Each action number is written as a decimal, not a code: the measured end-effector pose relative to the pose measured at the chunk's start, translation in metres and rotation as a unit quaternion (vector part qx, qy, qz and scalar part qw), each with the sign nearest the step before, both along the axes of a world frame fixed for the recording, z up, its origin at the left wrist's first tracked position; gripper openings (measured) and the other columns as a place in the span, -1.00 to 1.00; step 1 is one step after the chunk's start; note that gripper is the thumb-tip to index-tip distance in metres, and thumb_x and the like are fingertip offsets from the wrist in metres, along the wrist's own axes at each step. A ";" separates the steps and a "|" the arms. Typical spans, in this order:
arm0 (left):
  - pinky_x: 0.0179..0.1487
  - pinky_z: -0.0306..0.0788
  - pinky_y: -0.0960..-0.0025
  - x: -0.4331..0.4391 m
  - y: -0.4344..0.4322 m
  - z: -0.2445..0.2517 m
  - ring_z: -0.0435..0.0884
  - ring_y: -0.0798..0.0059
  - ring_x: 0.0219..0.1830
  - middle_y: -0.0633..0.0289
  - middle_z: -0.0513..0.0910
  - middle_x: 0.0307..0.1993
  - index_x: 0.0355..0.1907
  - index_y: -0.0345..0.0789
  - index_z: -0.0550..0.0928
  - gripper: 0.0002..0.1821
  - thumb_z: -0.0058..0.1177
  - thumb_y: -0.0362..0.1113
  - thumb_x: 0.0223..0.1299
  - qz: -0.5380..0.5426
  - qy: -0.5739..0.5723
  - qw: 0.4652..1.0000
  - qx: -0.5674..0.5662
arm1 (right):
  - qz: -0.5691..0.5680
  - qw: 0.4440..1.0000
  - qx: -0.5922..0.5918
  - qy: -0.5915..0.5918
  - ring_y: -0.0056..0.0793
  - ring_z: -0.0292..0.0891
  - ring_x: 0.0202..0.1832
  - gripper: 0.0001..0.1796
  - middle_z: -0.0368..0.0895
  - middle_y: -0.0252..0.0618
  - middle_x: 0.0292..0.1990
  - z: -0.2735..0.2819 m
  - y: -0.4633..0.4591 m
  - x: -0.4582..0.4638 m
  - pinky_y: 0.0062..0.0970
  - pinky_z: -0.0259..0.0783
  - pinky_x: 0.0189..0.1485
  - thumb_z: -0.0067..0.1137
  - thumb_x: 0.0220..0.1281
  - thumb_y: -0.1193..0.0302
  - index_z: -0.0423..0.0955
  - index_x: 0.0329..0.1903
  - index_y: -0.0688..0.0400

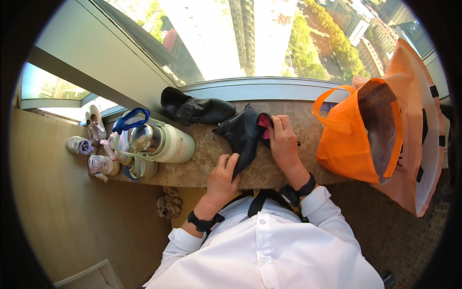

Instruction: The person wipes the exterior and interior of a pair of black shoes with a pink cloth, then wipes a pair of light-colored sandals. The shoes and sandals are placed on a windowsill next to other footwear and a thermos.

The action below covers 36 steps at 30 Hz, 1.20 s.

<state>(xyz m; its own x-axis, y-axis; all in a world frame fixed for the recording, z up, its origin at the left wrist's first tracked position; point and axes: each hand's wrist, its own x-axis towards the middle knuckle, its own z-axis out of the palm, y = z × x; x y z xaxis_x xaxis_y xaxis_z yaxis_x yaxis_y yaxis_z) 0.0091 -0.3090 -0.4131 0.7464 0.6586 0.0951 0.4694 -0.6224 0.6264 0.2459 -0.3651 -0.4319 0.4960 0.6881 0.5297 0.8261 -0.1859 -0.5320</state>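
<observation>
A black ankle boot (pixel 243 132) with a pink lining lies tilted over the brown marble windowsill (pixel 202 173), between my two hands. My left hand (pixel 223 175) grips the toe end of the boot at its lower side. At the boot's opening, my right hand (pixel 283 139) pinches the upper edge beside the pink lining. A second black boot (pixel 207 110) lies on its side further back, against the window frame. Part of another dark thing shows behind my right hand; what it is I cannot tell.
Left on the sill stand a pale green vacuum flask (pixel 173 142) with a blue strap and several small shoes (pixel 103 165). An orange bag (pixel 339 144) and a larger peach bag (pixel 411 108) are at the right. More shoes (pixel 169 206) sit below the sill; the window (pixel 267 88) rises behind.
</observation>
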 end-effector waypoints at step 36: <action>0.47 0.37 -0.03 0.073 0.042 -0.004 0.50 -0.10 0.35 -0.02 0.56 0.31 0.39 -0.29 0.46 -0.09 0.45 -0.50 -0.18 -0.121 -0.017 0.989 0.083 | 0.051 0.978 -0.199 -0.025 0.07 0.69 -0.25 -0.21 0.55 -0.10 -0.10 0.089 -0.069 0.052 -0.06 0.65 -0.21 0.35 0.24 0.56 0.41 0.51 -0.20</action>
